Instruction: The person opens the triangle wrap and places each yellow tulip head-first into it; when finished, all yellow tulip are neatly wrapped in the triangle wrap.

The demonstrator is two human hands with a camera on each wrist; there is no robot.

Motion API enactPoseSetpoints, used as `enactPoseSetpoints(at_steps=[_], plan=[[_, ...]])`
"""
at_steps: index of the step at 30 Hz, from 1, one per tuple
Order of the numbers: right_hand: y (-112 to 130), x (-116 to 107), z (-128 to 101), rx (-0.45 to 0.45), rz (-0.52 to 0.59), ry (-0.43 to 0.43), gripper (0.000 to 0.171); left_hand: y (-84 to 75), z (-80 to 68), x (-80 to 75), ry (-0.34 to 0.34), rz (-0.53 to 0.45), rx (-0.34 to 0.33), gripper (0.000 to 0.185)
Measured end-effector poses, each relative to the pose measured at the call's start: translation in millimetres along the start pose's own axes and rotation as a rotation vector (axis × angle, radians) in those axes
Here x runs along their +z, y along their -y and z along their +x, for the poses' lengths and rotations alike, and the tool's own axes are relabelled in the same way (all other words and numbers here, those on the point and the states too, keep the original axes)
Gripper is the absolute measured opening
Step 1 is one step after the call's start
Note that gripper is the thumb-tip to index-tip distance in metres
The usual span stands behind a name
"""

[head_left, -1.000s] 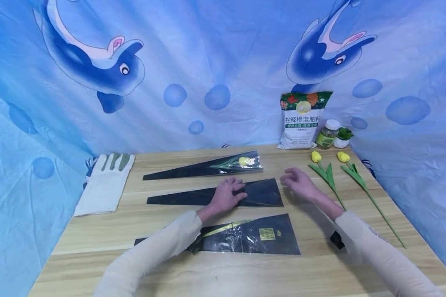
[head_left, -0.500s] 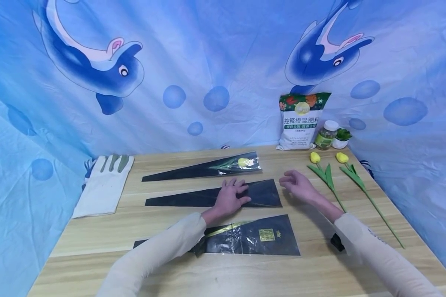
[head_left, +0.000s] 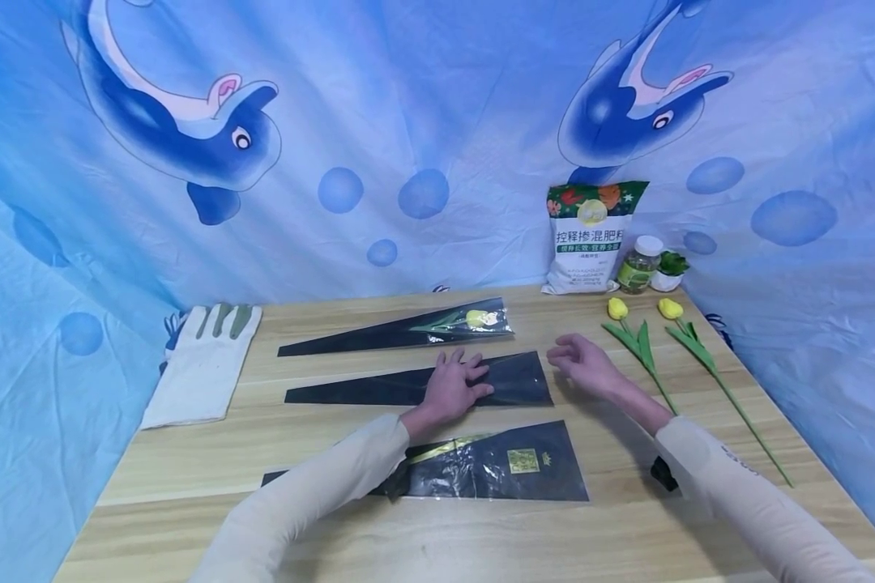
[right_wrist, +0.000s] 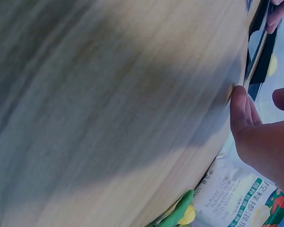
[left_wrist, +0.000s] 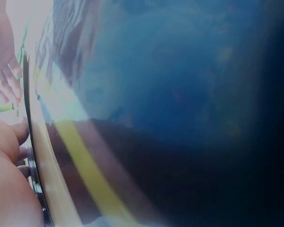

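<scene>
Three black tapered flower sleeves lie roughly parallel in the head view. My left hand rests with spread fingers on the middle sleeve. By that sleeve's wide right end is my right hand, its fingers loosely bent, holding nothing; the right wrist view shows its fingers low near the tabletop and the thumb apart. The far sleeve has a yellow tulip inside. Nearest me, the front sleeve bears a gold band and a gold square, its narrow part hidden under my left forearm.
Two yellow tulips lie on the right of the wooden table. Behind them stand a fertilizer bag, a white-capped jar and a small potted plant. White gloves lie at left.
My left hand has slid slightly to the right along the middle sleeve, its fingers still spread. The right hand stays nearly in place by the sleeve's wide end.
</scene>
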State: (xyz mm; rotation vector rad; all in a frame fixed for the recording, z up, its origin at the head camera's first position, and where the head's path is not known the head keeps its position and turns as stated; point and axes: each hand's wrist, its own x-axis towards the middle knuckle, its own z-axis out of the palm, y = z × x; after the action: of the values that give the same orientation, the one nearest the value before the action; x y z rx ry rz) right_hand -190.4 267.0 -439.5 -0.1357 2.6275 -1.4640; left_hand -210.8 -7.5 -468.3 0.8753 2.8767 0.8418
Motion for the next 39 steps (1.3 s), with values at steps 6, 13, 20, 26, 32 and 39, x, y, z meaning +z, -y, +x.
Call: enactPoseSetpoints(at_steps=[6, 13, 20, 26, 32, 39], plan=[[1, -1, 1, 0.003, -0.005, 0.017, 0.050, 0.3, -0.5, 0.1, -0.042, -0.006, 0.007, 0.039], [3, -1, 1, 0.009, 0.035, 0.016, 0.052, 1.5, -0.4, 3.5, -0.085, -0.070, 0.002, 0.036], [10, 2, 1, 0.025, 0.138, 0.032, 0.054, 0.4, -2.5, 2.7, -0.173, -0.146, 0.018, 0.035], [13, 5, 4, 0.067, 0.194, 0.034, 0.053, -0.4, -2.0, 4.0, -0.222, -0.175, 0.055, 0.033], [12, 7, 8, 0.111, 0.260, 0.016, 0.051, -1.1, -3.0, 5.6, -0.261, -0.187, 0.067, 0.031], [10, 6, 9, 0.117, 0.277, 0.033, 0.052, -1.6, -3.8, 4.0, -0.290, -0.232, 0.087, 0.028]])
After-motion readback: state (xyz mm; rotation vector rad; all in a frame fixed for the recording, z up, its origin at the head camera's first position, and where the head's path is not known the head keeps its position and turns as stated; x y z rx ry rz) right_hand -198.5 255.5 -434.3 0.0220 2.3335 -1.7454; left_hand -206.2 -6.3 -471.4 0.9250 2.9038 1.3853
